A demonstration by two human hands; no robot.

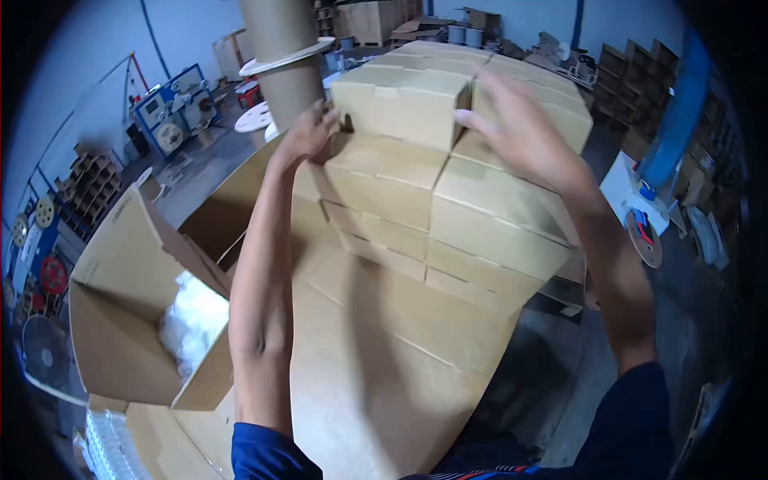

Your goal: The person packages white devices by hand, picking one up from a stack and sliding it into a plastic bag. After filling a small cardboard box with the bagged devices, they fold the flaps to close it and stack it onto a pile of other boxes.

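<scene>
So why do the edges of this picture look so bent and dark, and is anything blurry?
In the head view a fisheye lens bows straight lines, so the stacked cardboard boxes curve outward and black corners ring the frame. The right hand is smeared by motion; the left hand is sharper. Light is soft and bluish, with faint shadows on the cardboard sheet and little glare.

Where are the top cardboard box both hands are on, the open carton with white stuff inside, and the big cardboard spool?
Top cardboard box [400,108], head view: middle of its front face.
Open carton [120,248], head view: its raised flap.
Cardboard spool [282,48], head view: its core, above the flange.
</scene>
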